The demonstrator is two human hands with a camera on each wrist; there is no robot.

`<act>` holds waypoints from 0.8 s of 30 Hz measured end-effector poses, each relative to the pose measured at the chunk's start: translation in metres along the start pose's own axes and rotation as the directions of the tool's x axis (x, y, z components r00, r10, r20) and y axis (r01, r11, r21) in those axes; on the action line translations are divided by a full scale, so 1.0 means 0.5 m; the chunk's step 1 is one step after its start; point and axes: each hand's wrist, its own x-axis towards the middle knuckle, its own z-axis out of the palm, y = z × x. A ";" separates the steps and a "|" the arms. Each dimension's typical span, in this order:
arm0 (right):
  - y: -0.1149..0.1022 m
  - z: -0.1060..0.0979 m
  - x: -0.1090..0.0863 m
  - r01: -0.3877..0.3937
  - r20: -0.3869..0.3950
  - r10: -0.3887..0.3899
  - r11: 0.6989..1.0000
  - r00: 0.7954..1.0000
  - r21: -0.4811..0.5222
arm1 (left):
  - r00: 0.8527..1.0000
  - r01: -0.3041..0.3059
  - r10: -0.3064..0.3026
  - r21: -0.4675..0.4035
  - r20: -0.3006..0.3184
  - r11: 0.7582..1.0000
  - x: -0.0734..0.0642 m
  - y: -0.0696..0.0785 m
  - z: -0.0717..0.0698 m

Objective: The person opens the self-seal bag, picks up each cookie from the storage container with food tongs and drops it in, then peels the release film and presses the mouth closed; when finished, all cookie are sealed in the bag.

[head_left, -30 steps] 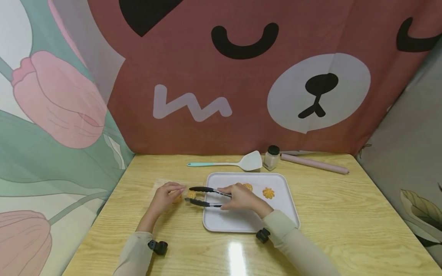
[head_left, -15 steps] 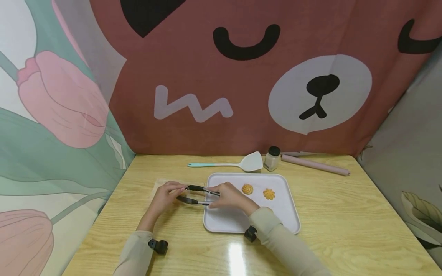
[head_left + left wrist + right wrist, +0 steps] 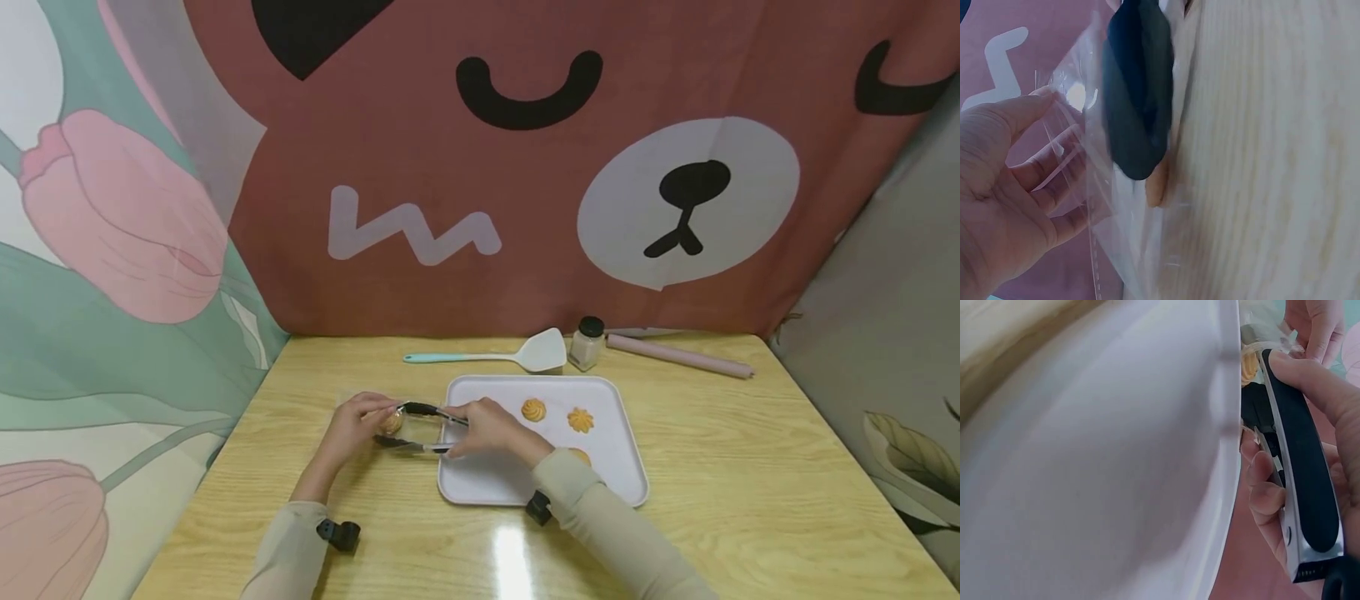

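Note:
My left hand (image 3: 356,429) pinches the edge of a clear plastic bag (image 3: 1116,244) between thumb and fingers, keeping its mouth spread. Inside the bag, near that hand, shows a golden piped cookie (image 3: 392,422); in the left wrist view a cookie (image 3: 1157,185) peeks out below a black tong tip. My right hand (image 3: 491,429) grips a pair of metal tongs (image 3: 1300,444) with black grips and tips. The tongs' arms are spread apart, their tips at the bag's mouth around the cookie. Part of the bag is hidden behind my left hand.
Under my right hand lies a white tray (image 3: 480,492) bearing a swirled cookie (image 3: 533,409), a flower-shaped cookie (image 3: 581,419) and another cookie (image 3: 581,455) partly behind the sleeve. Along the back are a spatula (image 3: 542,350), a black-lidded jar (image 3: 587,343) and a pink roll (image 3: 678,356).
My right hand has moved left with the tongs, carrying a cookie from the tray's left edge to the bag. The tongs' arms have since spread wider. My left hand stays in place.

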 end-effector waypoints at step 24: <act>0.067 -0.056 -0.156 0.014 -0.107 0.003 0.987 0.994 0.161 | 0.998 -0.026 0.028 0.043 -0.048 0.999 -0.007 -0.012 0.007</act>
